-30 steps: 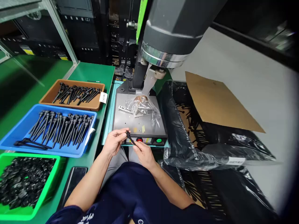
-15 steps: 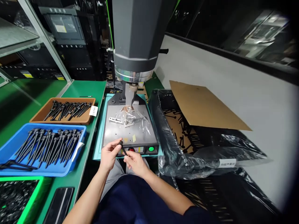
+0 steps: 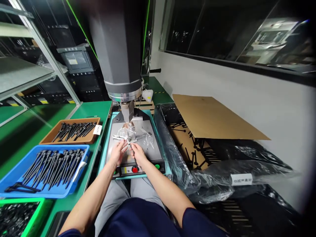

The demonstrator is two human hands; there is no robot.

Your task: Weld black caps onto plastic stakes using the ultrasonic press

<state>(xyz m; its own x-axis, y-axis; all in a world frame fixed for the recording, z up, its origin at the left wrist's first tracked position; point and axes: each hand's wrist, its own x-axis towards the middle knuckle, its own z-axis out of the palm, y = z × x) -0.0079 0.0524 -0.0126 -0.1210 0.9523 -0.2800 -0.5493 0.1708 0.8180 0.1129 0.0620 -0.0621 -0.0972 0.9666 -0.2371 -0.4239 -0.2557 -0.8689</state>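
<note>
A slim black rod-like part with a thicker head [image 3: 135,159] is pinched in my right hand [image 3: 139,154], over the metal base plate [image 3: 150,146] of a press-like machine. To its left my left hand [image 3: 118,152] is open, fingers apart and stretched toward the head end of the part, which is partly hidden by the fingers. Just beyond both hands stands a small fixture wrapped in clear plastic [image 3: 130,130]. Above it hangs the machine's metal tip [image 3: 127,111], apart from the hands.
At left lie a blue tray [image 3: 81,166] and a brown tray [image 3: 92,139] of black rod parts, plus a green bin [image 3: 37,215] of small black pieces. A plastic-lined box [image 3: 170,148] with a cardboard sheet [image 3: 217,118] stands right. Red button [image 3: 134,169] sits in front.
Both hands have moved forward over the base plate, toward the fixture. My left hand has let go of the black part; my right hand keeps it. The view has shifted.
</note>
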